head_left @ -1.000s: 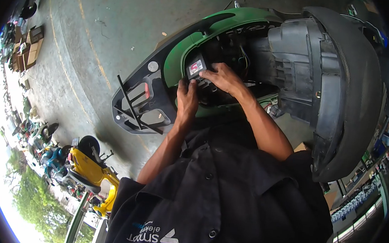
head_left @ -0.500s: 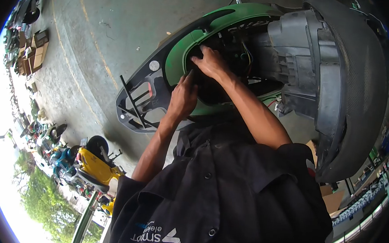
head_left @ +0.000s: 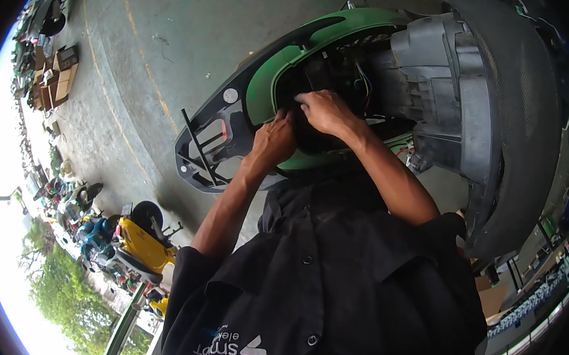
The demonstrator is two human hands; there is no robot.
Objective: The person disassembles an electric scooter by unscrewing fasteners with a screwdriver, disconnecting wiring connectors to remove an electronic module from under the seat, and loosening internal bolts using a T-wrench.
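Observation:
A green and black scooter body (head_left: pixel 263 83) lies across the upper middle, with an open dark compartment (head_left: pixel 315 74) in it. My left hand (head_left: pixel 275 140) is at the near left edge of this compartment, its fingers bent and pressed together, their tips lost in shadow. Close on its right, my right hand (head_left: pixel 328 112) reaches over the opening with thumb and forefinger drawn together. What either hand grips is too dark to make out. Thin coloured wires (head_left: pixel 368 84) run inside, right of my right hand. The raised black seat (head_left: pixel 525 128) with its grey underside bin (head_left: pixel 429 89) stands at the right.
A black rear rack (head_left: pixel 204 149) forms the scooter's left end. Farther left are a yellow scooter (head_left: pixel 144 247), other scooters and cardboard boxes (head_left: pixel 55 82) on the concrete floor (head_left: pixel 149 29). Shelving with parts (head_left: pixel 530 293) shows at lower right.
The dark box with a white and red label, between my hands a second ago, no longer shows. My right hand went deeper into the compartment, then came back nearer to me.

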